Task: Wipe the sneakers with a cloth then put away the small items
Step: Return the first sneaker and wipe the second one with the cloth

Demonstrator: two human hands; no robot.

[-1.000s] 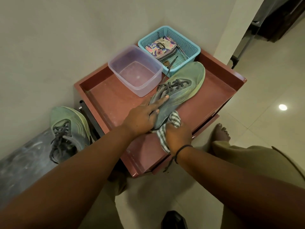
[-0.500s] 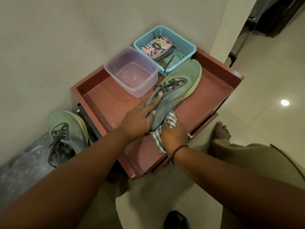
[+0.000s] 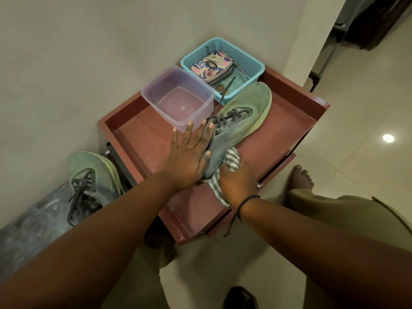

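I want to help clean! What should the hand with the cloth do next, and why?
Probably slide the cloth forward along the sneaker toward its toe. The right hand presses it only at the heel end, while the left hand lies flat, steadying the shoe.

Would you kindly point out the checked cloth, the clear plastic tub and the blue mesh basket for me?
checked cloth (image 3: 233,157): head view, on the bunched fold against the sneaker's side.
clear plastic tub (image 3: 178,103): head view, on its bare bottom.
blue mesh basket (image 3: 249,60): head view, on its far right wall.

Your arms are bare; a thin black cord bracelet (image 3: 247,200) circles your right wrist, and you wear olive-khaki trousers (image 3: 347,219).
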